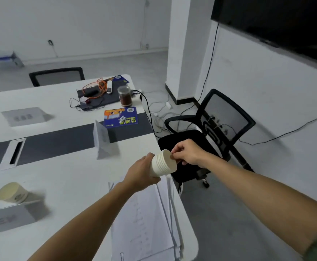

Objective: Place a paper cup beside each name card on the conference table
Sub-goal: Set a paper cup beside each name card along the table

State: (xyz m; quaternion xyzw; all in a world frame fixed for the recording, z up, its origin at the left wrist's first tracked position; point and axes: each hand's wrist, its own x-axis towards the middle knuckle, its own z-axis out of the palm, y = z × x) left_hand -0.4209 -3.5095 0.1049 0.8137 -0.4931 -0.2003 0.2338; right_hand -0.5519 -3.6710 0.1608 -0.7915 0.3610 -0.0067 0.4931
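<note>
- The white desk (63, 178) filled my view, a black office chair (206, 140) just off its end.
- A stack of papers (150, 223) lay at the near edge.
- My left hand (142, 172) gripped the stack of paper cups (162, 163), fingers wrapped around it.
- My right hand (187, 154) pinched the top cup's rim.
- One paper cup (11, 193) stood beside a name card (7, 219).

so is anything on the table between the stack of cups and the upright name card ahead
Nothing visible: bare white table lies between the stack of white paper cups and the upright clear name card. The paper pile lies nearer the person.
</note>
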